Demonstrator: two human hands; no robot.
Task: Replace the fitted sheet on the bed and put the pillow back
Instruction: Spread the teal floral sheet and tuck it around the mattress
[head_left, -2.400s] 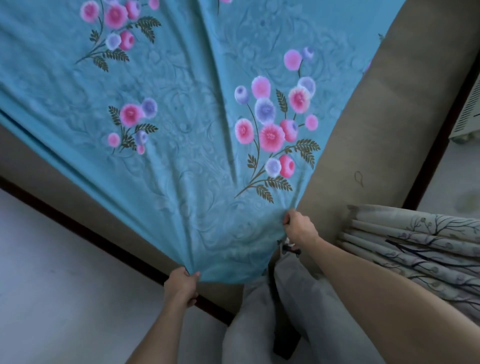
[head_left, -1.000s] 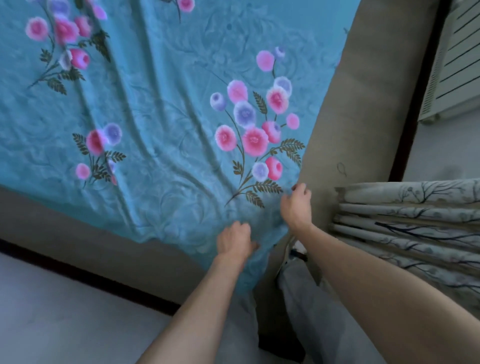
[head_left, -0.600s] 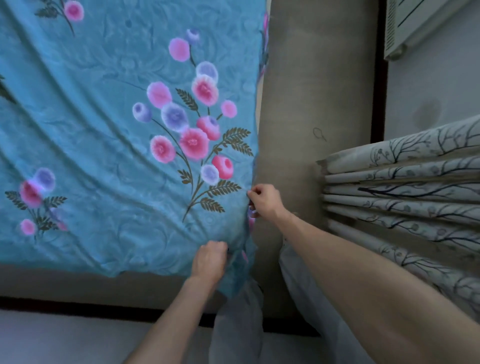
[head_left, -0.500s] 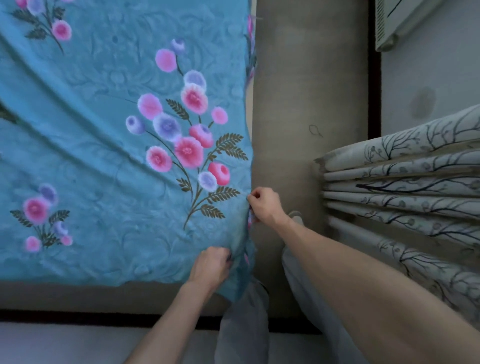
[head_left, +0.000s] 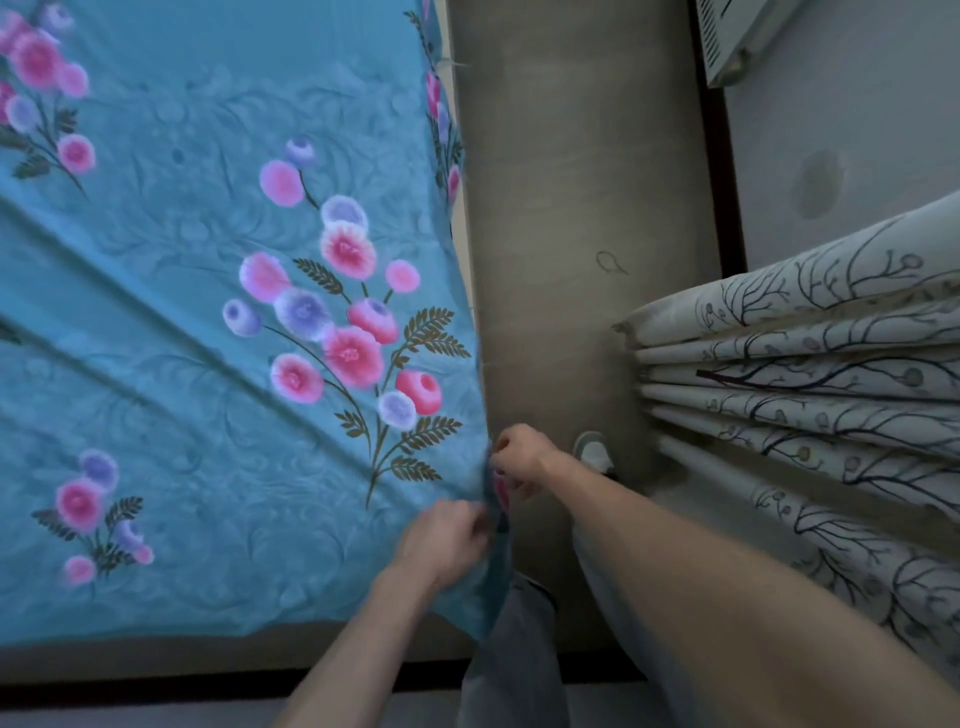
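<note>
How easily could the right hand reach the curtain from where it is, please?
Probably easily: the right hand grips the sheet edge, and only bare bed edge lies between it and the curtain.

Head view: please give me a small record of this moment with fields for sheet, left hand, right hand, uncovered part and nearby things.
sheet: teal floral sheet spread over the bed, creased diagonally
left hand: left hand gripping the sheet's near corner
right hand: right hand pinching the sheet's right edge
uncovered part: tan bed surface bare along the right
nearby things: branch-print curtain at right
</note>
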